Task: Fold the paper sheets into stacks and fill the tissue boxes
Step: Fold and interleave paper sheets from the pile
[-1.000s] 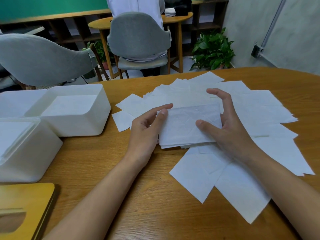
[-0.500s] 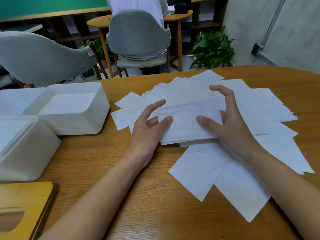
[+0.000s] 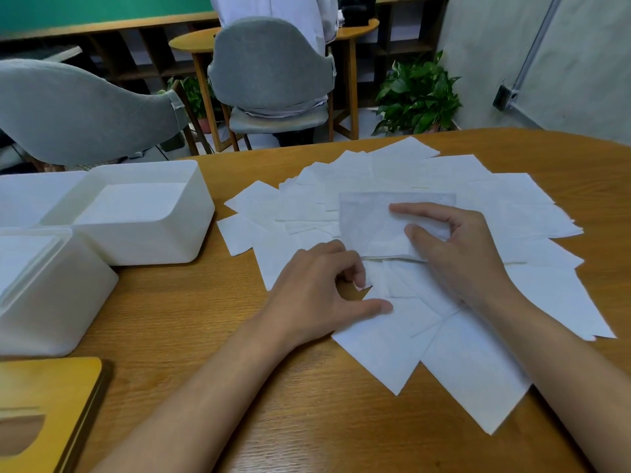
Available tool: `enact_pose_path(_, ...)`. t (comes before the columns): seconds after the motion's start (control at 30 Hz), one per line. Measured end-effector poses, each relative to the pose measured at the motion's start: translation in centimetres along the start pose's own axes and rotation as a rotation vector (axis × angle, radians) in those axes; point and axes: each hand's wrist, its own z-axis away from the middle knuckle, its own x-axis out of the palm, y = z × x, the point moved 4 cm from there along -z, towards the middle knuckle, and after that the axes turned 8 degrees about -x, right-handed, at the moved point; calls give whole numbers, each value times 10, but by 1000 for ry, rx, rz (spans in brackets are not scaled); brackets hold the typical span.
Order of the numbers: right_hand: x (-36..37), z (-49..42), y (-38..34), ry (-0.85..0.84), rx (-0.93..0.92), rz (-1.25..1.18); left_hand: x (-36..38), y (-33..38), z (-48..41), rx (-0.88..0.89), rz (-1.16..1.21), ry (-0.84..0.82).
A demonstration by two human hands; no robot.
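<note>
Now my right hand pinches the folded stack, lying crosswise. My left hand pinches a loose sheet, nearer the tissue box.

One head-worn camera looks forward and down, close over the table

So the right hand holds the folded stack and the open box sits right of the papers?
No: in the head view the box sits left of the papers. The right hand does hold the stack.
</note>
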Motion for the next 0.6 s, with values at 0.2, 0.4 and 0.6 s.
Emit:
enact_pose_path(0.2, 0, -1, 2, -1, 0, -8, 2, 5, 1, -56, 93, -74)
enact_pose_path(0.4, -1, 0, 2, -10, -19, -1, -3, 1, 0, -85, 262, -128)
enact_pose_path(0.6, -1, 0, -1, -22, -5, -37, -35, -13, -8, -112, 409, 40)
